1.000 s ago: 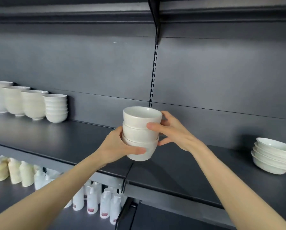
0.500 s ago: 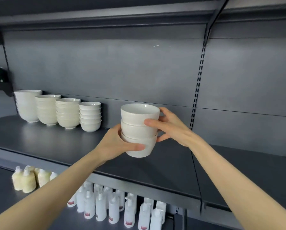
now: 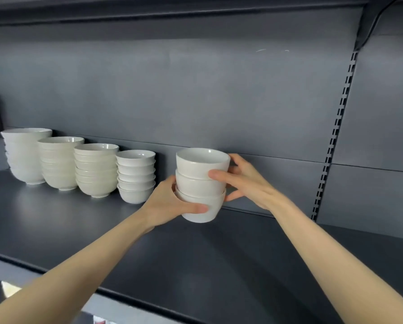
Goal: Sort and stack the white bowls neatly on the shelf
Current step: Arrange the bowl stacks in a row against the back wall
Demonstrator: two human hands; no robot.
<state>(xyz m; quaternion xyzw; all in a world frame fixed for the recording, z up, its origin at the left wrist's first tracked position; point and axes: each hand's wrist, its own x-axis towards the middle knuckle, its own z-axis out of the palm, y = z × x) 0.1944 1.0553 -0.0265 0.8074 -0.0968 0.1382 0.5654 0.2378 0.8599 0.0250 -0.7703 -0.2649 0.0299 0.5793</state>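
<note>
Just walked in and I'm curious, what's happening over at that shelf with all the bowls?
A person is holding a stack of three white bowls with both hands over the dark shelf. The left hand grips the bottom bowl, and the right hand wraps the upper two. The stack is just right of a row of four bowl stacks standing on the shelf, largest at the left. Whether it rests on the shelf yet is hard to tell.

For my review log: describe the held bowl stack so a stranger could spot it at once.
On the dark shelf, four bowl stacks line the back wall. Right of them, the left hand and right hand grip a fifth stack. It alone has three steep-sided bowls.
</note>
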